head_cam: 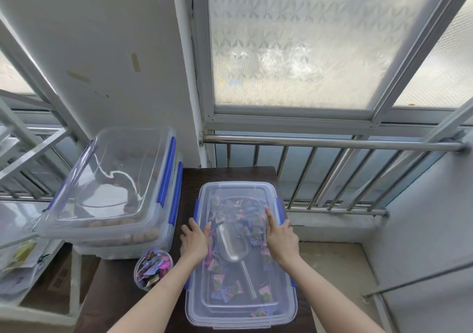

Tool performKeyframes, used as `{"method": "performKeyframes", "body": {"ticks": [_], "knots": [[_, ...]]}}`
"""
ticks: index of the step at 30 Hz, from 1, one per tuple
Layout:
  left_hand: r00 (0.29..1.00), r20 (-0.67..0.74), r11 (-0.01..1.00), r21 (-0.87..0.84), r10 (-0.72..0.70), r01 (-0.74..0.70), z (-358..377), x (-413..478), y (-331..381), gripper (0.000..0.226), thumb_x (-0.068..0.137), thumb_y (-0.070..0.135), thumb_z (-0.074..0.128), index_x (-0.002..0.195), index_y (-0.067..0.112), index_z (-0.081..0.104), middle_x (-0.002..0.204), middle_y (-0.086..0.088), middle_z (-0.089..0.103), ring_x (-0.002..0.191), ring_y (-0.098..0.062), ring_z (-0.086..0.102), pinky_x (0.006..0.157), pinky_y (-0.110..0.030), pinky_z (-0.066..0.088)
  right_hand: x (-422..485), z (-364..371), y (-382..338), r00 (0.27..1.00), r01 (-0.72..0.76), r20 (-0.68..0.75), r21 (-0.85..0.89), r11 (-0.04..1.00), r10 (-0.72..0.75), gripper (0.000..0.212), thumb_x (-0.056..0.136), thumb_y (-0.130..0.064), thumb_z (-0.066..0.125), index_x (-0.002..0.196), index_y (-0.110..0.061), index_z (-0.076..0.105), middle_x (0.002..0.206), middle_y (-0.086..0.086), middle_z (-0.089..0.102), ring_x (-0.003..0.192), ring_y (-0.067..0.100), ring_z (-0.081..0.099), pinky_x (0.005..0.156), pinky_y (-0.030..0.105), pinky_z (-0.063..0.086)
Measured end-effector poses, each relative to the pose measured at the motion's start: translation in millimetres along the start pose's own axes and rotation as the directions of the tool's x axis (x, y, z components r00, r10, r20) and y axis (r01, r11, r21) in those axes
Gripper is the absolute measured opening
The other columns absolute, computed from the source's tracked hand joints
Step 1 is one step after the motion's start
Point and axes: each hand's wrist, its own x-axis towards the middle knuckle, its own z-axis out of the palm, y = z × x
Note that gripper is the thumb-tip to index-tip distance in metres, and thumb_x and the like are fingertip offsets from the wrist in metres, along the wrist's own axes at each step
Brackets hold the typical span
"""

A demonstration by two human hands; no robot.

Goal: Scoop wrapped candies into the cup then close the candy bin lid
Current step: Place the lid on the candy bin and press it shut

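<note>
A clear plastic candy bin (pixel 240 314) with blue side latches stands on the dark table, its transparent lid (pixel 238 192) lying flat on top. Through the lid I see wrapped candies (pixel 230 291) and a clear scoop (pixel 230 243) lying inside. My left hand (pixel 194 240) rests flat on the lid's left edge, fingers apart. On the right side of the lid my right hand (pixel 280 235) presses down with its fingers spread. A clear cup (pixel 153 268) filled with wrapped candies stands on the table to the left of the bin.
Two stacked clear bins (pixel 115 204) with blue latches sit at the left, the upper lid propped up. A steel railing (pixel 332 174) and frosted window lie behind the dark table (pixel 115 294). A white shelf (pixel 23 268) with packets is at far left.
</note>
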Motion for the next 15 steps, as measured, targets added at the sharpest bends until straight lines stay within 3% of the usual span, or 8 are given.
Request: {"method": "performKeyframes", "body": {"ticks": [2,4,6,9,11,13,15], "knots": [[1.000,-0.002,0.998,0.056,0.023,-0.023,-2,-1,0,0.069,0.097,0.053,0.023,0.151,0.018,-0.001,0.155,-0.019,0.013,0.141,-0.037,0.021,0.109,-0.053,0.028,1,3,-2,1.000,0.000,-0.003,-0.036,0.999,0.000,0.050,0.101,-0.035,0.018,0.147,-0.040,0.000,0.126,0.026,0.045,0.105,0.036,0.052,0.085,0.041,0.042],[0.998,0.004,0.991,0.115,0.062,-0.062,-3,0,-1,0.066,0.097,0.053,0.020,0.151,0.020,-0.001,0.158,-0.014,0.008,0.145,-0.034,0.013,0.114,-0.053,0.021,3,6,-1,1.000,0.016,-0.020,-0.087,0.996,-0.018,0.049,0.100,-0.035,0.013,0.149,-0.037,0.003,0.143,0.031,0.032,0.126,0.041,0.040,0.103,0.048,0.032],[0.997,-0.002,0.986,0.150,0.078,-0.077,-3,0,0,0.065,0.098,0.051,0.019,0.151,0.016,0.006,0.159,-0.013,0.010,0.146,-0.032,0.011,0.117,-0.051,0.018,2,6,-1,0.998,0.016,-0.062,-0.085,0.996,-0.021,0.056,0.094,-0.037,0.004,0.148,-0.033,0.017,0.145,0.032,0.032,0.132,0.044,0.035,0.109,0.051,0.028],[0.991,-0.079,0.978,0.187,0.112,-0.096,-2,-3,0,0.062,0.099,0.046,0.023,0.148,0.008,0.018,0.153,-0.016,0.024,0.141,-0.033,0.023,0.113,-0.047,0.027,3,9,-2,0.993,0.053,-0.106,-0.064,0.997,-0.060,0.060,0.088,-0.031,0.014,0.143,-0.025,0.037,0.118,0.027,0.060,0.106,0.040,0.057,0.091,0.046,0.047],[0.986,-0.103,0.987,0.100,0.132,-0.122,0,-4,-1,0.059,0.100,0.043,0.027,0.145,0.005,0.025,0.146,-0.018,0.034,0.133,-0.032,0.035,0.107,-0.044,0.036,-3,3,-4,0.993,0.071,-0.096,0.033,0.997,-0.068,0.056,0.091,-0.023,0.021,0.147,-0.026,0.027,0.107,0.021,0.058,0.093,0.036,0.056,0.080,0.040,0.048],[0.989,-0.091,0.992,-0.033,0.114,-0.118,1,-6,-1,0.059,0.099,0.042,0.028,0.146,0.005,0.025,0.143,-0.019,0.037,0.128,-0.032,0.042,0.103,-0.043,0.042,-7,-1,-4,0.996,0.083,-0.035,0.131,0.988,-0.079,0.058,0.096,-0.016,0.026,0.149,-0.030,0.008,0.115,0.017,0.047,0.098,0.034,0.051,0.080,0.035,0.045],[0.991,-0.077,0.993,-0.050,0.106,-0.110,0,-6,0,0.060,0.100,0.042,0.027,0.148,0.006,0.021,0.145,-0.021,0.037,0.128,-0.034,0.044,0.102,-0.044,0.042,-10,-6,-4,0.998,0.066,-0.005,0.148,0.987,-0.066,0.063,0.096,-0.012,0.030,0.149,-0.031,0.002,0.117,0.016,0.043,0.099,0.033,0.051,0.077,0.033,0.043]]}}
